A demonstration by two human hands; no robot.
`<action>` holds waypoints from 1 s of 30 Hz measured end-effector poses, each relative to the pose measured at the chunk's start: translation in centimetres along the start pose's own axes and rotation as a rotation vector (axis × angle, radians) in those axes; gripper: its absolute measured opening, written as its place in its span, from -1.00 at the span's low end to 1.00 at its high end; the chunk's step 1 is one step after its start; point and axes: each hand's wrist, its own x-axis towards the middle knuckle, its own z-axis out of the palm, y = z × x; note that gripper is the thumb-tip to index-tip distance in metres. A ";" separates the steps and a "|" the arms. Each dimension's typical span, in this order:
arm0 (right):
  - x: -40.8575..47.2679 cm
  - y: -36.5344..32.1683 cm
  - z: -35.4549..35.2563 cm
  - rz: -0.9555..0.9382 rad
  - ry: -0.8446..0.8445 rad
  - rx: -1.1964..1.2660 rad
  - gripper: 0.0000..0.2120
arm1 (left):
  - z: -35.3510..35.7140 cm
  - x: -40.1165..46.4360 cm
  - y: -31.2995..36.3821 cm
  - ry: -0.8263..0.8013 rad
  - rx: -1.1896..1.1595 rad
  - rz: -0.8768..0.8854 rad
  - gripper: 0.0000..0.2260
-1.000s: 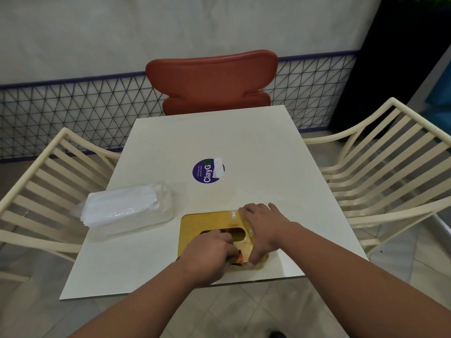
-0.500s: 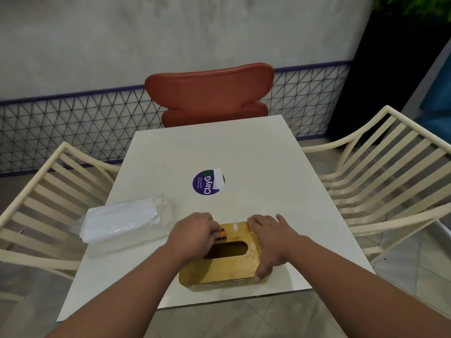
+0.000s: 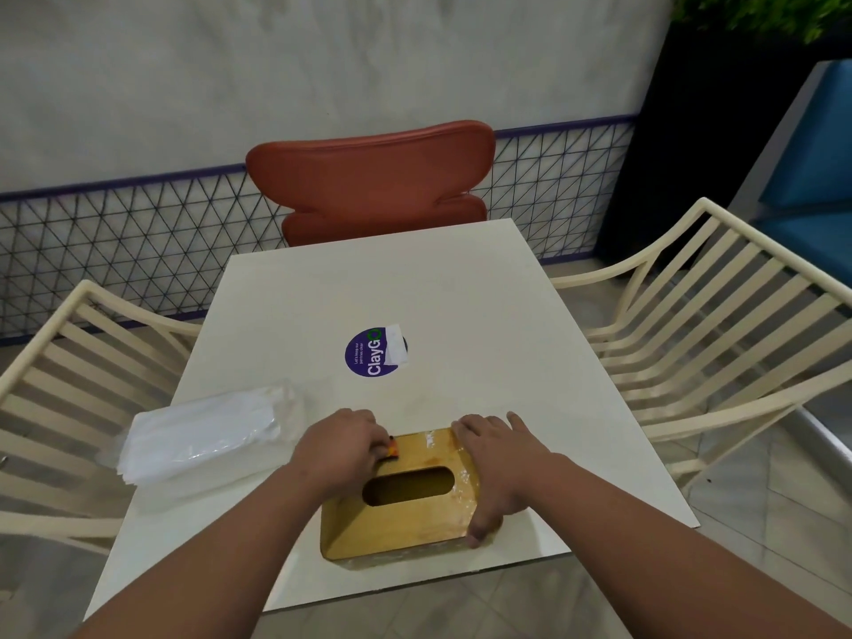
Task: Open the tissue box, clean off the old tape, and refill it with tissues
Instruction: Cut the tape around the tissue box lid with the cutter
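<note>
The wooden tissue box (image 3: pixel 405 495) sits at the near edge of the white bench (image 3: pixel 461 292), its slot facing up and shiny old tape (image 3: pixel 463 477) across its right end. The right hand (image 3: pixel 495 463) clasps that end, fingers over the top and thumb down the near side. The left hand (image 3: pixel 343 447) is curled round a small orange tool (image 3: pixel 392 449) at the box's far-left corner. If the tool slips, it could gouge the wood or push the box off the near edge. Further left lies the wrapped tissue pack (image 3: pixel 207 433); beyond, a purple sticker (image 3: pixel 372 357).
</note>
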 end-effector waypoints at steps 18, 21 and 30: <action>-1.0 -3.0 -5.2 -0.065 0.471 0.880 -0.46 | -5.5 0.1 5.7 0.376 -1.378 -0.594 -0.94; -1.9 -2.7 -7.2 -0.122 0.524 0.911 -0.59 | -6.9 0.5 9.0 0.312 -1.692 -0.638 -0.91; -2.4 2.5 -6.6 -0.119 0.352 0.612 -0.85 | -6.3 0.3 12.3 0.160 -1.741 -0.508 -0.87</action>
